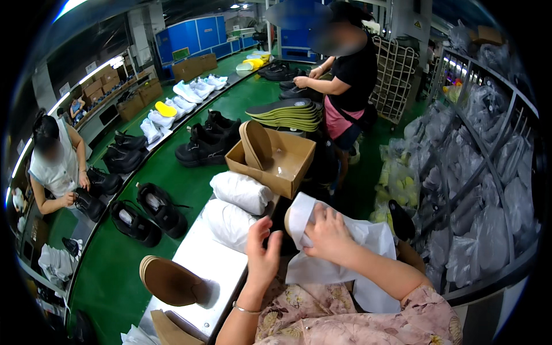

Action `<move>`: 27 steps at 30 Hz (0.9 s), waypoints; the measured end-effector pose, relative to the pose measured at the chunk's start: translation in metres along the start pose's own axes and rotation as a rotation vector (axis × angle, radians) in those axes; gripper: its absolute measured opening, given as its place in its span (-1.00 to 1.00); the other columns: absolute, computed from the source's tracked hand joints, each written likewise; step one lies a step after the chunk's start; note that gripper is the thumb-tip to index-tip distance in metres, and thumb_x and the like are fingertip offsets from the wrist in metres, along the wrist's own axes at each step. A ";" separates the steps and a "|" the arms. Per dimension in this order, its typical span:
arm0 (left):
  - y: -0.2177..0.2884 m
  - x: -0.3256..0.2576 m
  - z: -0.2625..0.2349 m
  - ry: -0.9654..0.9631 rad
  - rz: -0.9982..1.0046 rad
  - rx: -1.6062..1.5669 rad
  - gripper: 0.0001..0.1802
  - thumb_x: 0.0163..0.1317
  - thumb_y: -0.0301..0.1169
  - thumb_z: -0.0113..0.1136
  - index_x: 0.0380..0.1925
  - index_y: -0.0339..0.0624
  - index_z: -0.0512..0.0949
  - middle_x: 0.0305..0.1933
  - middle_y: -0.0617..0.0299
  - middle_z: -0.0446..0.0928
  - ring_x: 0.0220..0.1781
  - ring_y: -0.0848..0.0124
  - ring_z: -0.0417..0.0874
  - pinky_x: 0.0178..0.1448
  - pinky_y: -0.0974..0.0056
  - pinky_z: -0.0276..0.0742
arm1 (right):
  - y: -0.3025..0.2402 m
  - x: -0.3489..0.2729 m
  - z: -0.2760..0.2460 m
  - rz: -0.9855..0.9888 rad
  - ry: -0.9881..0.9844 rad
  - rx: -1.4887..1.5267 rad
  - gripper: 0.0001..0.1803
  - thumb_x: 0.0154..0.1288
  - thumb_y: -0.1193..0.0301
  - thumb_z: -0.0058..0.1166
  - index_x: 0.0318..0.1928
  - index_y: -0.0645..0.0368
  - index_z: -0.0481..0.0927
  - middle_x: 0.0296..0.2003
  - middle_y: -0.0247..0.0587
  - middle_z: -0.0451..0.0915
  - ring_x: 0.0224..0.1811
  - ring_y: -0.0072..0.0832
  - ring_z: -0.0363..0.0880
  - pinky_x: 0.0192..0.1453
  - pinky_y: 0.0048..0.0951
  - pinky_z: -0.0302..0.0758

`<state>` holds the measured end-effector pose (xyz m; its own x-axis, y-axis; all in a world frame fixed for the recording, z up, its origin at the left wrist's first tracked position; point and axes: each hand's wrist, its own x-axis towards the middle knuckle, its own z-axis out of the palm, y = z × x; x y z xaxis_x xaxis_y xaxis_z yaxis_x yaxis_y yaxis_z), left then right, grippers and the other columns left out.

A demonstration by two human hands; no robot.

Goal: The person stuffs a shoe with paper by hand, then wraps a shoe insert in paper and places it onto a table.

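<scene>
Both hands raised over the lap, right hand gripping white wrapping paper, left hand open-fingered beside it.

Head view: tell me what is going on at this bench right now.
A person is wrapping something dark in a sheet of white tissue paper. The right hand presses on the paper and the left hand is open beside it. Two white paper-wrapped bundles lie on the metal table in front of an open brown cardboard box. Black shoes sit on the green conveyor belt, where two other people work.
</scene>
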<state>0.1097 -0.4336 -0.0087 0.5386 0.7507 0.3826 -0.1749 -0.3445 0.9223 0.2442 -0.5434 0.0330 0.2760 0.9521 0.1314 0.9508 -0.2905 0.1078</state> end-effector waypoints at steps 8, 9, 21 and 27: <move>0.005 0.013 0.039 0.041 0.160 0.364 -0.64 0.10 -0.45 0.17 -0.11 -0.39 0.41 -0.12 -0.12 0.48 -0.12 -0.01 0.51 -0.05 0.11 0.44 | -0.014 -0.012 -0.002 -0.176 0.124 -0.351 -0.23 -0.09 0.12 0.19 0.21 -0.07 0.30 0.02 0.26 0.27 -0.10 -0.02 0.32 -0.21 -0.11 0.28; 0.003 0.016 0.038 0.103 0.204 0.281 -0.86 0.21 -0.48 0.06 -0.27 -0.34 0.47 -0.34 0.02 0.52 -0.33 0.19 0.56 -0.20 0.22 0.47 | -0.012 -0.012 -0.003 -0.187 0.179 -0.327 -0.19 -0.10 0.11 0.20 0.25 -0.09 0.25 0.02 0.25 0.28 -0.11 -0.02 0.33 -0.21 -0.12 0.28; 0.022 -0.043 0.038 0.075 -0.153 -0.025 -0.75 0.31 -0.43 -0.03 -0.11 -0.41 0.40 -0.34 0.11 0.53 -0.36 0.45 0.53 -0.29 0.37 0.47 | 0.009 -0.023 0.020 0.255 0.256 0.145 0.15 -0.26 0.08 0.33 0.36 0.00 -0.02 0.05 0.23 0.17 -0.07 0.02 0.30 -0.06 -0.07 0.30; -0.027 -0.059 0.050 -0.162 -0.524 -0.735 -0.39 0.38 -0.02 -0.28 0.29 -0.06 -0.07 0.26 0.17 0.16 0.22 0.36 0.29 0.26 0.24 0.24 | -0.041 -0.015 0.032 0.300 0.304 0.213 0.06 -0.05 0.11 0.19 0.40 -0.06 -0.17 0.12 0.44 0.09 0.03 0.17 0.23 0.03 0.12 0.25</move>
<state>0.1237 -0.4964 -0.0590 0.7964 0.6023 -0.0551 -0.3261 0.5044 0.7995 0.2059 -0.5425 -0.0044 0.5193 0.7487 0.4119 0.8518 -0.4922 -0.1794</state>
